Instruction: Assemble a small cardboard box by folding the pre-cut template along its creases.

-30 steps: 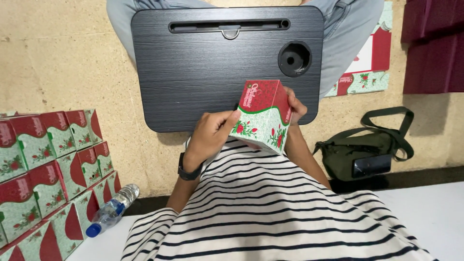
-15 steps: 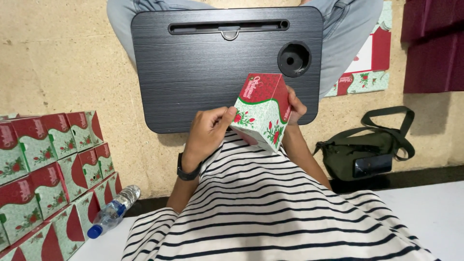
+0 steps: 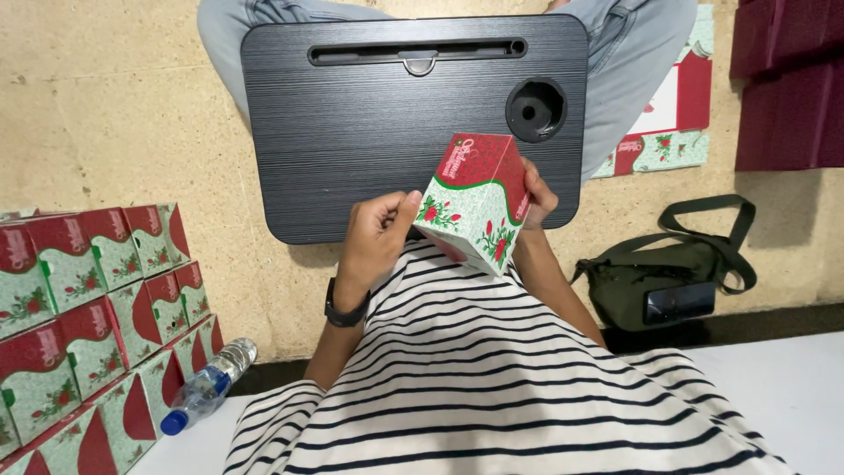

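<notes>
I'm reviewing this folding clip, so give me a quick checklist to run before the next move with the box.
1. Left hand on the red and green box: ok, fingertips touch its side.
2. Right hand behind the box: ok, fingers wrap its far edge.
3. Box off the black lap tray: ok, held tilted above it.
4. Box flaps closed: cannot tell.
5. Stacked boxes at left standing: ok.

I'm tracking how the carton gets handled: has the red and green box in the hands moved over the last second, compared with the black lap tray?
Yes. The box, held by both hands, has shifted slightly up toward the tray's cup hole.
</notes>
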